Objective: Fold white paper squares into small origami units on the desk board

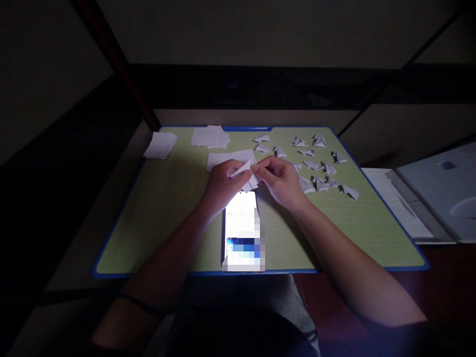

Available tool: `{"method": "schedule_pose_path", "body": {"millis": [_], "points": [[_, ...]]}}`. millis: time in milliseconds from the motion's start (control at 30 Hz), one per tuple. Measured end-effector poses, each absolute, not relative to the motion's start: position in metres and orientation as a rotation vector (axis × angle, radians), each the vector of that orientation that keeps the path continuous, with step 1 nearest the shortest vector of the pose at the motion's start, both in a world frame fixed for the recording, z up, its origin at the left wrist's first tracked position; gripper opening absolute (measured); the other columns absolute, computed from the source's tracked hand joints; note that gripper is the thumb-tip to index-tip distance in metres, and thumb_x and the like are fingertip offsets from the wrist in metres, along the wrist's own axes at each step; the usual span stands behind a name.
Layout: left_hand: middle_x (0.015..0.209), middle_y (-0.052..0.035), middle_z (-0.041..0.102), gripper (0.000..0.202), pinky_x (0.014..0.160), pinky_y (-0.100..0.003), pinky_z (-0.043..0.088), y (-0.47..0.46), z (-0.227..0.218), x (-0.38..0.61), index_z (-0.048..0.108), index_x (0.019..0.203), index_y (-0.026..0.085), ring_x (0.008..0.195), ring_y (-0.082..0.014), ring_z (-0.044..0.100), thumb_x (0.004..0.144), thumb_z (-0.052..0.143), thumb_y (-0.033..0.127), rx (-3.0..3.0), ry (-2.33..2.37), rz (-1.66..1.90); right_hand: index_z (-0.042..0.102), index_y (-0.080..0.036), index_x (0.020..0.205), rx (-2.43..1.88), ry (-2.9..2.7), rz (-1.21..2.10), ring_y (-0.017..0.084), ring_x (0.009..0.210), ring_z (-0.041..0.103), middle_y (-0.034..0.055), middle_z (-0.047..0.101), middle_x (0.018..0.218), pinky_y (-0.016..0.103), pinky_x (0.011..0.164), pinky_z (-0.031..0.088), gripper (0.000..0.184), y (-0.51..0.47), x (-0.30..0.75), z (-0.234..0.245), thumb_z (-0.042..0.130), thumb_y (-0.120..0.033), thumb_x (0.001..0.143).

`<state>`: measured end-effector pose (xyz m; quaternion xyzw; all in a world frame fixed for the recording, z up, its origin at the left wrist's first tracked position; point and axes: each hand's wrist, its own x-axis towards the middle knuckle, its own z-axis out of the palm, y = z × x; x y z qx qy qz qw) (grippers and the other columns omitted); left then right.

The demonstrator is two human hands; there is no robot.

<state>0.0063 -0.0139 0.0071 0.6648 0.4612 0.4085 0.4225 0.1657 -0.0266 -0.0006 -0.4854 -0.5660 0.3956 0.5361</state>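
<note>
My left hand (222,182) and my right hand (279,179) meet over the middle of a green, blue-edged table (167,208). Both pinch a small folded white paper piece (246,173), fingers closed on its folds. Just below the hands lies a lit phone (242,232) with a bright screen. A flat white sheet (219,158) lies right behind my left hand. To the right of my right hand, several folded white paper triangles (320,171) are scattered over the table.
Small stacks of white paper slips sit at the table's far edge, one (160,145) at the left corner, another (210,137) near the middle. An open book or folder (427,198) lies off the table's right side. The surroundings are dark.
</note>
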Motion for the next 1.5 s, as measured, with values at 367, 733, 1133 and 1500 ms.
{"method": "schedule_pose_path", "body": {"millis": [367, 733, 1133, 1500], "points": [[0.061, -0.0025, 0.062, 0.018, 0.048, -0.025, 0.041, -0.0159, 0.0107, 0.0049, 0.063, 0.068, 0.017, 0.057, -0.0135, 0.057, 0.080, 0.059, 0.030, 1.748, 1.208, 0.954, 0.063, -0.018, 0.064, -1.163, -1.339, 0.960, 0.011, 0.052, 0.043, -0.0025, 0.054, 0.055, 0.028, 0.052, 0.030, 0.032, -0.0268, 0.1667, -0.0001, 0.072, -0.045, 0.078], [0.058, -0.0011, 0.057, 0.022, 0.045, -0.021, 0.043, -0.0154, 0.0113, 0.0060, 0.057, 0.065, 0.018, 0.052, -0.0117, 0.056, 0.081, 0.051, 0.032, 1.684, 1.106, 0.935, 0.069, -0.017, 0.071, -1.152, -1.330, 0.974, 0.011, 0.054, 0.046, -0.0025, 0.058, 0.057, 0.028, 0.054, 0.034, 0.016, -0.0262, 0.1689, 0.0019, 0.068, -0.032, 0.075], [0.057, -0.0006, 0.058, 0.020, 0.046, -0.022, 0.038, -0.0184, 0.0130, 0.0048, 0.057, 0.064, 0.017, 0.053, -0.0115, 0.055, 0.079, 0.057, 0.031, 1.764, 1.113, 0.927, 0.066, -0.018, 0.069, -1.172, -1.346, 0.932, 0.010, 0.052, 0.042, -0.0033, 0.054, 0.056, 0.028, 0.051, 0.030, 0.021, -0.0267, 0.1684, 0.0016, 0.070, -0.037, 0.077], [0.056, -0.0015, 0.061, 0.023, 0.044, -0.021, 0.042, -0.0139, 0.0142, 0.0041, 0.060, 0.066, 0.017, 0.049, -0.0110, 0.058, 0.083, 0.053, 0.031, 1.671, 1.123, 0.927, 0.071, -0.017, 0.076, -1.123, -1.431, 0.988, 0.011, 0.055, 0.046, -0.0016, 0.059, 0.061, 0.027, 0.053, 0.032, 0.037, -0.0263, 0.1717, 0.0034, 0.078, -0.053, 0.076]]}}
